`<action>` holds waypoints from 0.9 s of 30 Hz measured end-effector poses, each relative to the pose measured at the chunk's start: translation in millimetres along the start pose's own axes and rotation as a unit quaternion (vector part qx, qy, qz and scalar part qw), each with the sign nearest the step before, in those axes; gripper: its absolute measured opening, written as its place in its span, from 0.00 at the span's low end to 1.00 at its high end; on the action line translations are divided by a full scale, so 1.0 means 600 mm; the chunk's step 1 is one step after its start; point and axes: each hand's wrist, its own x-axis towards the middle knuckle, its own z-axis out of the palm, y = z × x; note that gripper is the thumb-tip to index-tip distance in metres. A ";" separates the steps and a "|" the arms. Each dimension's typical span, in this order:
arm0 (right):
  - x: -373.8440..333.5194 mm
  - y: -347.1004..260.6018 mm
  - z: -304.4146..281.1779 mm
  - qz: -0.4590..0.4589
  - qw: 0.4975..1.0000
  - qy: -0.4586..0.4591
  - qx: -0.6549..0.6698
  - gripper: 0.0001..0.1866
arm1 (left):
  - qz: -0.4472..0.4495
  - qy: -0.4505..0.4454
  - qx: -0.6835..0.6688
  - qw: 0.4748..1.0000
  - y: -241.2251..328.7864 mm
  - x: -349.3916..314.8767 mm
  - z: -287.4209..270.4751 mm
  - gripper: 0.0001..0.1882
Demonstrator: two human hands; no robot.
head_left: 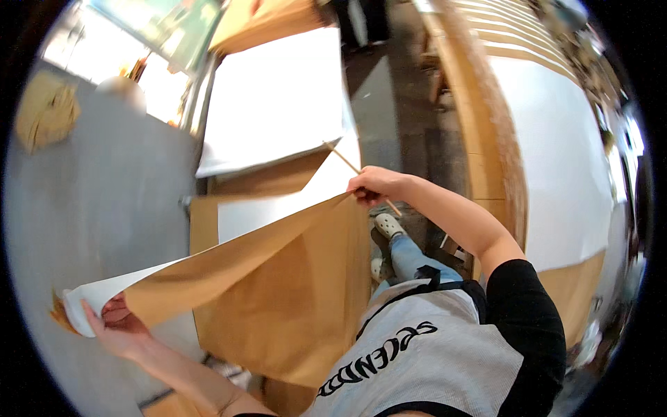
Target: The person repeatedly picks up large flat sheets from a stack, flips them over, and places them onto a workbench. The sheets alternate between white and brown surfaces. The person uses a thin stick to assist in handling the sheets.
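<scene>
Raised brown sheet blocking ctr, stick jutting fwd, room in R aisle

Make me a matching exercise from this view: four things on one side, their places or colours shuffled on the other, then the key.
Things
1. thin stick
2. clogs
3. brown sheet
4. right sleeve

Places and colours
A. spanning from the left hand to the right hand
B. black
C. gripped in the right hand, an end jutting out each side
D. on the person's feet

Right pairs: 1-C, 2-D, 3-A, 4-B
</scene>
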 end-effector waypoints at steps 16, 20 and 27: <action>-0.524 -0.211 -0.362 -0.352 0.904 0.233 0.065 0.12 | -0.041 -0.473 -0.285 0.833 0.107 -0.151 0.714 0.22; -0.726 -0.253 -0.408 -0.479 0.792 0.377 0.037 0.14 | -0.076 -0.565 -0.356 0.741 0.139 -0.279 0.882 0.22; -0.994 -0.198 -0.367 -0.579 0.403 0.705 0.074 0.14 | -0.124 -0.653 -0.478 0.574 0.202 -0.482 1.066 0.22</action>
